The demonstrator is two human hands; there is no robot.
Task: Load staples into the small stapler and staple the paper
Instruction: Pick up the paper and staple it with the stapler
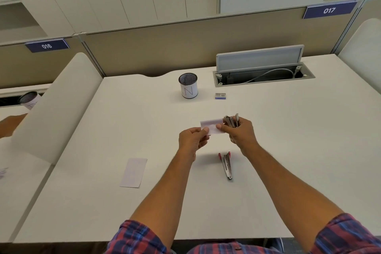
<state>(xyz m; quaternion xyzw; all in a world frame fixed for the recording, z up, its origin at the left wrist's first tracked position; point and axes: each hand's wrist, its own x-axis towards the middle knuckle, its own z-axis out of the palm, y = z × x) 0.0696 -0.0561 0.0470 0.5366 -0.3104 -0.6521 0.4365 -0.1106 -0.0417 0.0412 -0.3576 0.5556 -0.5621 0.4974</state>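
Two hands busy mid-desk: left hand (192, 140) pinches the paper slip (210, 127), right hand (239, 132) grips the small stapler (231, 121); stapling step, next slide the slip into its mouth and squeeze

On the desk (288, 150) were 2 staplers (231, 121) (227, 165), 2 pieces of paper (210, 126) (134, 172), 1 staple box (220, 95), 1 mesh pen cup (188, 85), and 2 hands (192, 140) (240, 133).

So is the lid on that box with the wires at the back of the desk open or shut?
Open. The lid is tipped up, and you can see a cable lying inside the box.
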